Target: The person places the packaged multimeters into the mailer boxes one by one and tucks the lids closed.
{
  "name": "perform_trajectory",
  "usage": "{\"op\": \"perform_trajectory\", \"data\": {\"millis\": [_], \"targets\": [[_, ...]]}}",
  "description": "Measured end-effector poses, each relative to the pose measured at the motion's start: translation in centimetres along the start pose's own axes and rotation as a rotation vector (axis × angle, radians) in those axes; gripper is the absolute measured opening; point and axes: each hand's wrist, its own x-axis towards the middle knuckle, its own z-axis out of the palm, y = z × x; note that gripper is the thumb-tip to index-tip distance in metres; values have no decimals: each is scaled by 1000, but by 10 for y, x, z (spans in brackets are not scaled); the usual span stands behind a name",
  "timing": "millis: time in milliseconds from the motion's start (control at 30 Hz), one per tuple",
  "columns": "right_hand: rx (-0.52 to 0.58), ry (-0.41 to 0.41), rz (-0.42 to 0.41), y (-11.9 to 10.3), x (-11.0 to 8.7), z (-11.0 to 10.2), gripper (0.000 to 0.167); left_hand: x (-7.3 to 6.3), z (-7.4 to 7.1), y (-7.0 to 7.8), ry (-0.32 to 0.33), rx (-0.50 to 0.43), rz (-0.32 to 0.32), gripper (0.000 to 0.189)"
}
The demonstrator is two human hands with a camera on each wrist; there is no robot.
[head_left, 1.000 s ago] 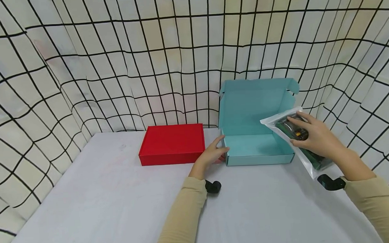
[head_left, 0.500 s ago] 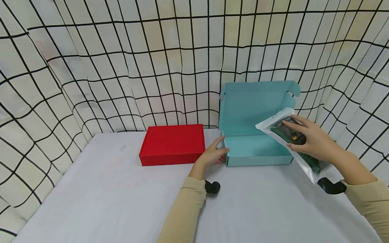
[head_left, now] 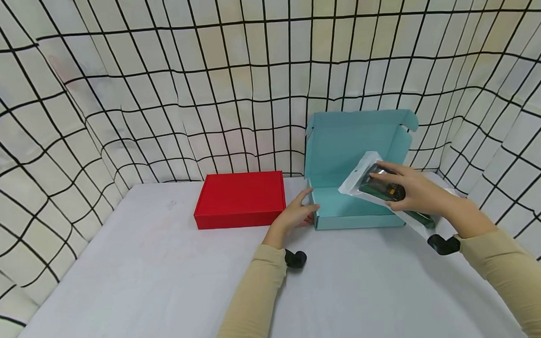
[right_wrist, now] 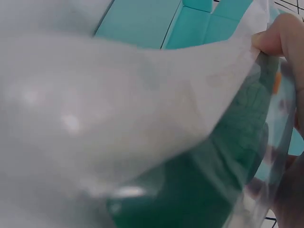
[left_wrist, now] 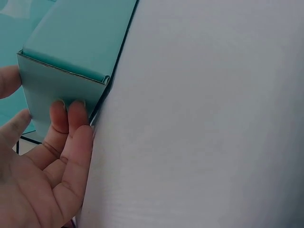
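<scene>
My right hand (head_left: 421,192) grips a clear plastic bag (head_left: 352,182) with a white backing, holding it tilted over the right part of an open light-blue box (head_left: 332,206). Inside the bag is a dark green item with a black part and a small orange mark. In the right wrist view the thumb presses the edge of the bag (right_wrist: 142,95). My left hand (head_left: 292,215) rests against the left side of the box, and in the left wrist view its fingertips touch the outer side wall (left_wrist: 42,90). The box's lid stands up at the back.
A closed red box (head_left: 240,195) lies left of the light-blue one, close to the left hand. A white-covered table (head_left: 167,292) carries both boxes. White cloth walls with a black grid (head_left: 232,91) rise behind and at the sides.
My right hand has moved left with the plastic bag, from the box's right edge to over the box. The left hand stays in place against the side.
</scene>
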Motion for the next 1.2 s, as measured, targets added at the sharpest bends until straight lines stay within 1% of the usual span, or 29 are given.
{"op": "perform_trajectory", "data": {"millis": [167,367,500,700,833,1033,1200], "targets": [[12,-49,19,5,10,6,68,1,-1,1,-3,11,1,67],[26,-69,-22,6,24,14,67,1,-1,-2,-6,17,-1,68],[36,-87,-38,6,30,19,69,0,0,-1,-12,18,2,69],[-20,-102,-69,4,39,23,69,-2,-2,2,-16,19,-1,69],[-37,-135,-70,3,45,27,71,-2,-3,2,-19,23,0,68],[-38,-147,-113,1,58,35,78,-3,-4,4,-16,13,8,67],[-44,-154,-175,0,67,40,82,-3,-3,2,-24,13,1,68]]}}
